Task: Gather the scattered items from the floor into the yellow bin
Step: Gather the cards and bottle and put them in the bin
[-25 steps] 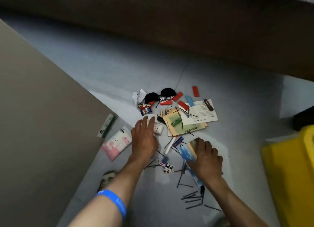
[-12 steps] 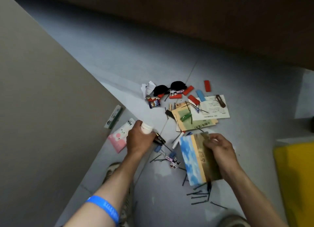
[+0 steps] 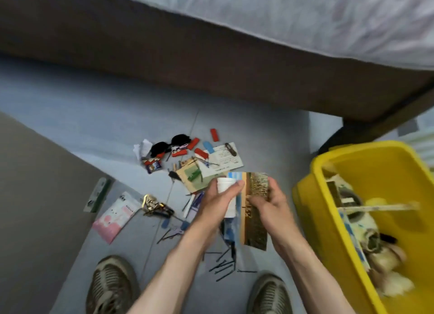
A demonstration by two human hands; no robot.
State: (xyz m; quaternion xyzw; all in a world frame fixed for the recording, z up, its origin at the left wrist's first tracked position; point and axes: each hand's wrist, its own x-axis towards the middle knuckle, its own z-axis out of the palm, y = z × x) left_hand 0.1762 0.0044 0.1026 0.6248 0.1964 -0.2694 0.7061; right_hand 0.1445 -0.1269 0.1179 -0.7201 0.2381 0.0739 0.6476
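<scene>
Left hand (image 3: 219,199) gripping white bottle (image 3: 226,184), right hand (image 3: 270,202) clutching cards (image 3: 256,210) (print illegible)

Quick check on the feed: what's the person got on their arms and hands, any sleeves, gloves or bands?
Nothing shows on either: the left hand and right hand are gloveless, without visible rings, and both forearms are bare with no sleeves or bands in frame.

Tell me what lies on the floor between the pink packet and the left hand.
In the head view, a gold clip bundle lies between the pink packet and left hand.
</scene>
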